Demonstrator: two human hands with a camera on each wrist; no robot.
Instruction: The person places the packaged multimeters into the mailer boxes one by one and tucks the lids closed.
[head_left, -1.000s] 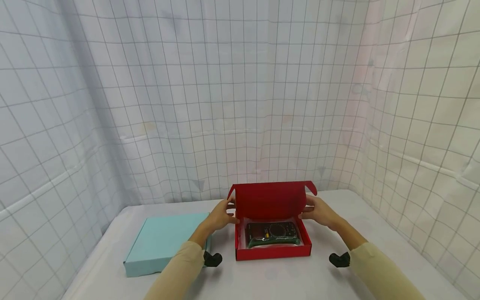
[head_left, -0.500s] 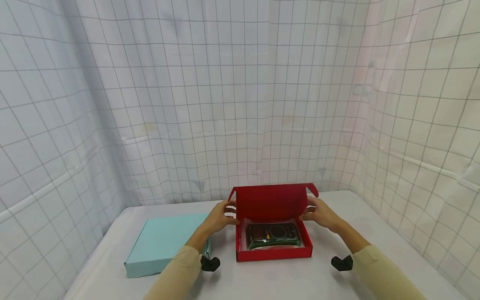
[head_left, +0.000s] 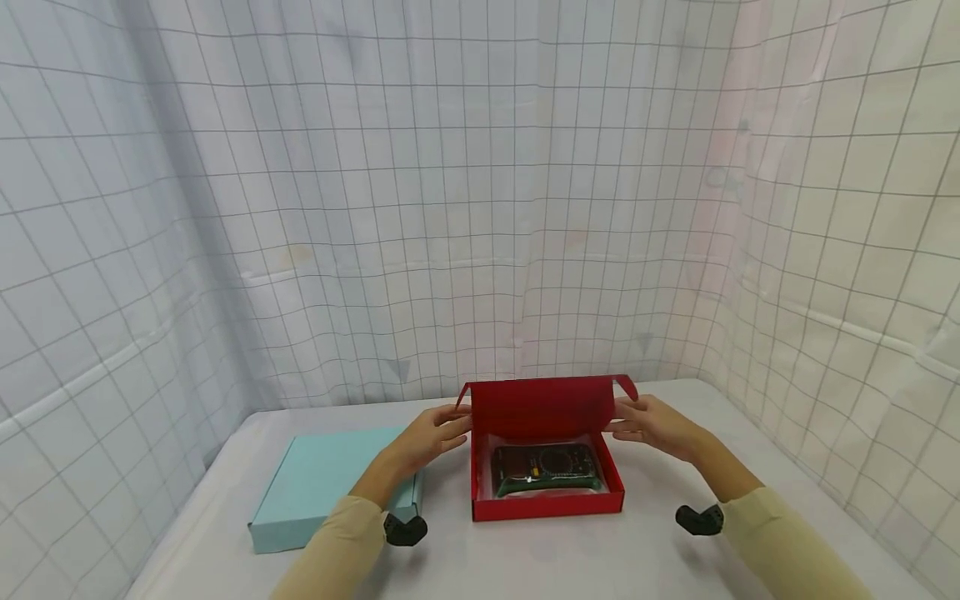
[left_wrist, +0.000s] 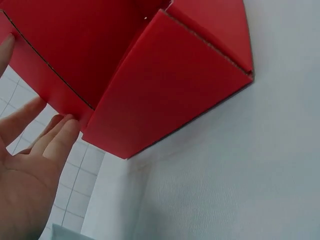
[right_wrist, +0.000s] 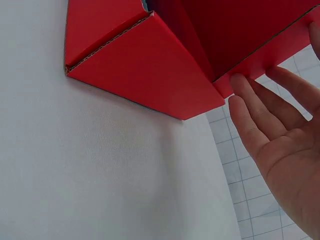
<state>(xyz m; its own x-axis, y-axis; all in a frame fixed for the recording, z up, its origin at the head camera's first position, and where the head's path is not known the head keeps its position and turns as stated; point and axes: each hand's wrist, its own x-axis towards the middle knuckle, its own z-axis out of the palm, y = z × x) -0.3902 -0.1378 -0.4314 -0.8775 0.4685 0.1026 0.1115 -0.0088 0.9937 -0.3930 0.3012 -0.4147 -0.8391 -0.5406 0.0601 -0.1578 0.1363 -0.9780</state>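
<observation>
A red cardboard box (head_left: pixel 547 507) rests on the white surface with its lid (head_left: pixel 540 407) raised at the back. Inside it lies a dark digital multimeter (head_left: pixel 546 467) in clear wrapping, its dial facing up. My left hand (head_left: pixel 429 437) is at the lid's left side, and the left wrist view shows fairly straight fingers (left_wrist: pixel 60 141) against the red side flap. On the other side, my right hand (head_left: pixel 660 427) has extended fingertips at the lid's right flap (right_wrist: pixel 272 62). Neither hand curls round the cardboard.
A flat light blue box (head_left: pixel 337 467) stands at the left, partly behind my left forearm. White gridded curtain (head_left: pixel 480 208) encloses the back and both sides of the white-covered table (head_left: pixel 570 558). Black devices (head_left: pixel 405 531) are strapped at both wrists.
The raised lid has come down slightly, its top edge lower than before. Both hands have lowered with it and my forearms have spread a little outward. The multimeter has stayed put.
</observation>
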